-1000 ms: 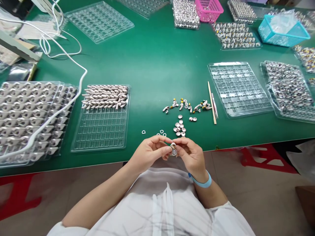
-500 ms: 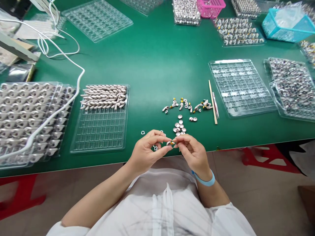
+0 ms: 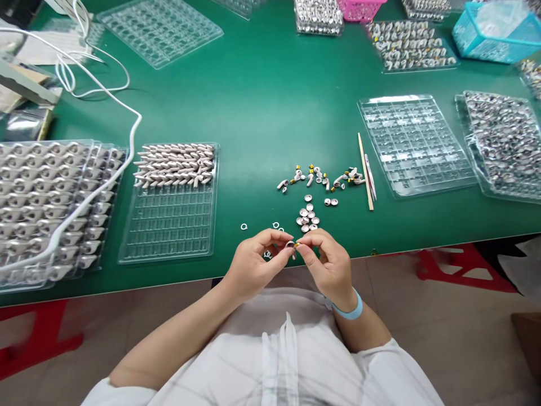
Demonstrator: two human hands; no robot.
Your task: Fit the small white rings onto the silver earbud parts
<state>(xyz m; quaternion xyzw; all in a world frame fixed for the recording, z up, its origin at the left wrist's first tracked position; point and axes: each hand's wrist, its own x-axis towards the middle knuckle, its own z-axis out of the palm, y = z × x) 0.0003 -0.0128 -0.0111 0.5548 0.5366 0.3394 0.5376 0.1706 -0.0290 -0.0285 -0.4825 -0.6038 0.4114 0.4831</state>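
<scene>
My left hand [image 3: 256, 262] pinches a small pale earbud shell [image 3: 290, 245] between thumb and fingertips, close to the table's front edge. From the other side, my right hand [image 3: 330, 265] closes thumb and forefinger on a tiny yellow piece [image 3: 296, 245] at that shell. Fingertips hide how the two parts join. Just beyond my hands lies a cluster of round cup-shaped covers [image 3: 305, 220]. Farther back are scattered earbud stems [image 3: 310, 179] with yellow bits. Small white rings [image 3: 244, 226] lie beside my left hand, some partly behind it.
To the left, a clear tray [image 3: 169, 225] holds rows of shells, beside stacked filled trays [image 3: 46, 208] crossed by a white cable [image 3: 134, 132]. On the right are a wooden stick [image 3: 366, 175], tweezers [image 3: 370, 177], a clear tray [image 3: 416, 146], filled trays [image 3: 502, 141] and a blue basket [image 3: 486, 45].
The shell has turned slightly in my left fingertips. My right fingers have shifted a little left, closer against it. The whole view has moved slightly.
</scene>
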